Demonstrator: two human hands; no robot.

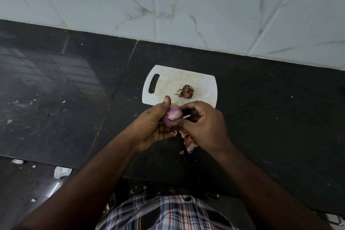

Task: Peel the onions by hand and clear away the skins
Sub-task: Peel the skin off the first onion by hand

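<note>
My left hand (153, 125) grips a partly peeled pink onion (172, 115) above the counter, thumb up along its left side. My right hand (203, 125) pinches the onion's skin at its top right, fingers curled. Torn brownish skins (190, 143) hang and lie just below my right hand. A second onion (186, 91) with dry brown skin and a small green shoot lies on the white cutting board (168, 78), just beyond my hands.
The dark stone counter (74, 89) runs to a white marbled tile wall (186, 5) at the back. Small white scraps (61, 172) lie on the floor past the counter's front left edge. My checked shirt (168, 213) shows at the bottom.
</note>
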